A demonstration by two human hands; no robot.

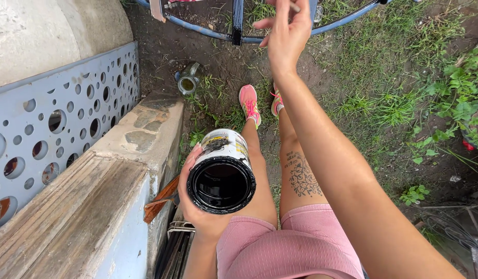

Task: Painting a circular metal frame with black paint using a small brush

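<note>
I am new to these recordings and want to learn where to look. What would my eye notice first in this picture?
First, the open paint can at the centre, black inside, gripped from below by the left hand over the person's pink shorts. Next, the right hand raised at the top, its fingers pinching something thin near a blue metal frame. On the left, a grey panel with round holes stands behind a worn wooden ledge.

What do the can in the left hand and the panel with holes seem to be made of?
Can: probably metal, with a glossy rim, black paint inside and a paper label. Panel: seemingly sheet metal painted matte blue-grey, thin and punched with round holes.
</note>
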